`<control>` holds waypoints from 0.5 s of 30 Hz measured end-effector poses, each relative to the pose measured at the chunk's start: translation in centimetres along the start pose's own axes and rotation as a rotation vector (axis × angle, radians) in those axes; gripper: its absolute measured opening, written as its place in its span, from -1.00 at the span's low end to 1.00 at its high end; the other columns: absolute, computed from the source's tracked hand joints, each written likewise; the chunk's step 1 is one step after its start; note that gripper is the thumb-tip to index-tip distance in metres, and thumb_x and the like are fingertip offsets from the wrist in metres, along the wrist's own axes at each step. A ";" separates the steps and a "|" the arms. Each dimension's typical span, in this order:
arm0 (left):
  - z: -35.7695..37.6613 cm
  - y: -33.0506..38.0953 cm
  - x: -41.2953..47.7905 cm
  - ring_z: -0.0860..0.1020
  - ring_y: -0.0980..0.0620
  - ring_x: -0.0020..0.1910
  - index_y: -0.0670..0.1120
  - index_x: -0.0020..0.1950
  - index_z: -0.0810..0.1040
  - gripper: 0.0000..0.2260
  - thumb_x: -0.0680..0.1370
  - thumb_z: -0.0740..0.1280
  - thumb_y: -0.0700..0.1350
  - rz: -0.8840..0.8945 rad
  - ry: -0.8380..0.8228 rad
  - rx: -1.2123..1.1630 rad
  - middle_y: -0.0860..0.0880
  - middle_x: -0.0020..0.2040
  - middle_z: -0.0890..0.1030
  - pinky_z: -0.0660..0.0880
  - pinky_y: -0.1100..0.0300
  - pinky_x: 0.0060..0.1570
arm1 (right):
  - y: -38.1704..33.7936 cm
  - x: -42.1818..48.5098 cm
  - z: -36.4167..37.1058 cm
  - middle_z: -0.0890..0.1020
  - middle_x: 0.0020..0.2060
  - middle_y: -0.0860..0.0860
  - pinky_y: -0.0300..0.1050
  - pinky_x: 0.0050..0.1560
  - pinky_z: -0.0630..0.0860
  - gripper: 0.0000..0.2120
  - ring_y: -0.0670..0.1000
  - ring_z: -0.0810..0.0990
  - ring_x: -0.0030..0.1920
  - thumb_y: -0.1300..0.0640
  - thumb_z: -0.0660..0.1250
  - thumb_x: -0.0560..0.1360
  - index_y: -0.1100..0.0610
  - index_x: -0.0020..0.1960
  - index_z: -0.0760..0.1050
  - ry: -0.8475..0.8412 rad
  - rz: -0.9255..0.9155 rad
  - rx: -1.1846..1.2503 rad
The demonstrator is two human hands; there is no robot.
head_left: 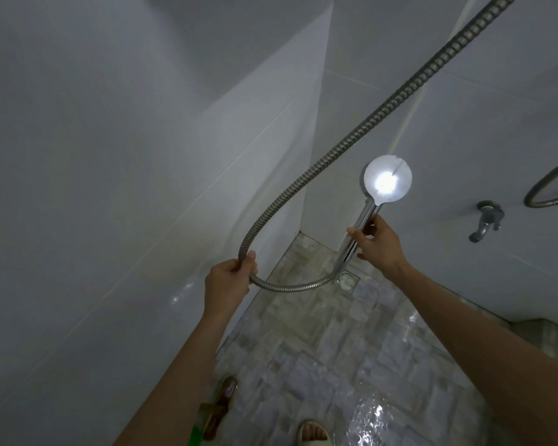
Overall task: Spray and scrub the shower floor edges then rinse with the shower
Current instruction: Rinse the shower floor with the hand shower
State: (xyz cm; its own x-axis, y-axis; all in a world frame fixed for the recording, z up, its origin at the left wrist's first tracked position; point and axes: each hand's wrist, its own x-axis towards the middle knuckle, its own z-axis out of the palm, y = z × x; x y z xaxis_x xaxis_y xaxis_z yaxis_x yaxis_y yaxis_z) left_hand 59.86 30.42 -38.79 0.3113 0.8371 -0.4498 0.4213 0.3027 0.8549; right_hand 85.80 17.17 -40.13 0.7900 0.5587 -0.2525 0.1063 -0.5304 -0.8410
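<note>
Handheld shower head: a round, flat disc with a bright glare at its centre, on a straight chrome handle tilted up toward the right wall. The right grip holds the handle at mid-length, fingers curled round it and thumb pointing left, forearm stretched forward. A ribbed, spiral-wound metal hose descends from the upper right, bends into a U and joins the base of the handle. The left grip is closed round the hose at the left of that bend, knuckles up. Below, the shower floor is mottled grey and beige stone-pattern tile, wet and glinting, with a square drain near its far corner. Glossy white tiled walls meet at that corner. A metal tap projects from the right wall.
</note>
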 end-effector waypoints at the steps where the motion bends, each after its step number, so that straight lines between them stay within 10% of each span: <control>1: 0.0 -0.1 0.0 0.71 -0.02 -0.10 -0.05 -0.22 0.69 -0.72 0.58 0.39 0.10 0.007 -0.003 0.005 0.00 -0.19 0.74 0.64 0.08 -0.07 | 0.0 0.0 -0.2 0.56 -0.05 0.07 0.17 -0.05 0.62 -0.68 0.15 0.60 0.01 0.01 0.39 0.49 0.14 0.14 0.42 -0.002 0.022 0.034; 15: 3.6 0.2 -0.5 0.73 -0.10 -0.10 -0.08 -0.17 0.65 -0.85 0.59 0.40 -0.10 -0.059 -0.108 -0.078 -0.13 -0.14 0.73 0.63 0.00 0.02 | 2.1 -1.5 -8.3 0.61 0.04 0.12 -0.09 -0.09 0.57 -0.82 0.05 0.60 0.03 0.20 0.30 0.56 0.15 0.12 0.36 0.054 0.116 0.440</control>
State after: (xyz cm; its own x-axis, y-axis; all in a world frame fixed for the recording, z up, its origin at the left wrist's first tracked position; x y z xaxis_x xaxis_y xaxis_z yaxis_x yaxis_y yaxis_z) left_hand 62.83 28.44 -39.28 0.3795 0.7642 -0.5214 0.3754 0.3879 0.8418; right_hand 89.85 9.93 -37.49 0.8129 0.4719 -0.3413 -0.2420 -0.2593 -0.9350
